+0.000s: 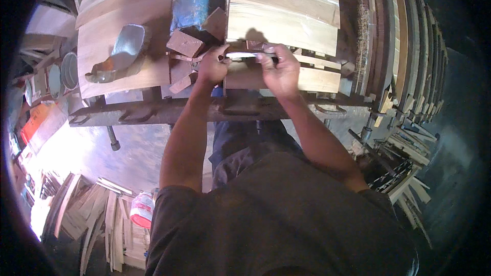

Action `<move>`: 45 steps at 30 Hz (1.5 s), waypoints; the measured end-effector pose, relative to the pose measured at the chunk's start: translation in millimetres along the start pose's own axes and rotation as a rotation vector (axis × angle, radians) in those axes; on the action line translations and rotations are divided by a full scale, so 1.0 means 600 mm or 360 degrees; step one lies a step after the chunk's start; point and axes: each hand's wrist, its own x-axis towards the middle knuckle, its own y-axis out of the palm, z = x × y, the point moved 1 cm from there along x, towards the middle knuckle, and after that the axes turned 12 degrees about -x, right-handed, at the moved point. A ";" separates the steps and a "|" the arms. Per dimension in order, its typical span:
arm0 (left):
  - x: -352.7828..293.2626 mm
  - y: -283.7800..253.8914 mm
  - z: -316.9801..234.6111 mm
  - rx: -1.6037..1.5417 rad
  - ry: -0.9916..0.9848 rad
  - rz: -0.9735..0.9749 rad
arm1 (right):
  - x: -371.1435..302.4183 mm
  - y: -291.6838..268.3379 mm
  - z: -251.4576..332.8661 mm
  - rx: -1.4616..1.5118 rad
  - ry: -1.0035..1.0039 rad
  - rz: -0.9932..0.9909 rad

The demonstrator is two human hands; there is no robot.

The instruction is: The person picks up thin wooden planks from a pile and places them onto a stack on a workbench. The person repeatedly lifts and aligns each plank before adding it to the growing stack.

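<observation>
A thin pale strip (244, 55) spans the gap between my two hands, over the front end of the right-hand row of boards. My left hand (213, 66) is closed on its left end, beside several small reddish-brown wood blocks (185, 44). Pinched between the thumb and fingers of my right hand (282, 71) is the strip's other end. Below and beyond the hands lie light wooden boards (284, 13) set edge to edge, with narrower slats (319, 62) near my right hand. Whether the strip is wood or something else is unclear.
Another row of boards (117, 0) lies left, bearing a cut-open plastic scoop (128, 43). Blue plastic wrapping (192, 7) sits between the rows. A metal beam (204, 110) with screws crosses in front. Boards stand racked at right; offcuts (97, 209) and a red-and-white bucket (142, 209) are below.
</observation>
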 end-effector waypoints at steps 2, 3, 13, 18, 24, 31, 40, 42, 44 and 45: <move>0.001 -0.003 0.004 0.0065 0.0075 -0.0064 | 0.004 -0.012 0.028 -0.0213 0.0042 0.0001; 0.003 -0.003 0.008 0.0088 0.0065 -0.0062 | 0.005 -0.018 0.023 -0.0228 0.0055 -0.0004; 0.010 -0.005 0.035 0.0401 0.0626 -0.0052 | 0.001 -0.164 -0.124 -0.0672 0.0279 -0.0047; 0.024 0.000 0.042 0.0545 0.0480 0.0028 | 0.000 -0.254 -0.226 -0.0828 0.0373 -0.0233; 0.028 0.000 0.059 0.0274 0.0336 0.0118 | -0.005 -0.343 -0.295 -0.1165 0.0379 -0.0399; 0.028 -0.008 0.110 -0.0314 0.0266 0.0134 | -0.026 -0.316 -0.268 -0.1073 0.0362 -0.0452; 0.008 -0.012 -0.005 -0.0150 0.0047 0.0128 | -0.002 -0.089 -0.058 -0.0566 0.0028 -0.0187; 0.010 -0.013 -0.004 -0.0163 0.0204 0.0095 | 0.002 -0.032 -0.037 -0.0297 -0.0186 -0.0222; 0.038 -0.034 0.064 0.0448 0.1129 0.0280 | 0.001 -0.003 0.008 -0.0231 -0.0099 -0.0078; 0.045 -0.038 0.075 0.0760 0.1593 0.0384 | 0.005 0.013 0.023 -0.0194 -0.0050 -0.0078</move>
